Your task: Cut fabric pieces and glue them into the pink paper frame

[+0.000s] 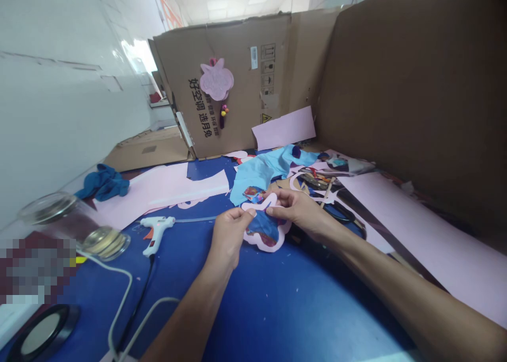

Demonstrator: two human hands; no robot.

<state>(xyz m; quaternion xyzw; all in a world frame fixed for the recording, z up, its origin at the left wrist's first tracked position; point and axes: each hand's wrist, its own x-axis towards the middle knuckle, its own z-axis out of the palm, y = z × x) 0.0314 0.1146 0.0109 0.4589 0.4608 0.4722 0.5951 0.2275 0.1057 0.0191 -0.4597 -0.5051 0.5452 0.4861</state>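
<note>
Both my hands hold a small pink cut-out shape [273,242] with blue and patterned fabric set inside it, just above the blue table [277,304]. My left hand [228,234] pinches its near-left edge with closed fingers. My right hand [295,209] grips its top edge from the right, fingers pressed together. A light blue cloth [263,172] lies just behind the piece.
A white glue gun [156,231] lies to the left with its cord running toward me. A glass jar [75,225] lies on its side at far left. Pink sheets [174,188] and scraps cover the table. Cardboard walls [415,103] stand behind and right; a pink ornament [216,79] hangs there.
</note>
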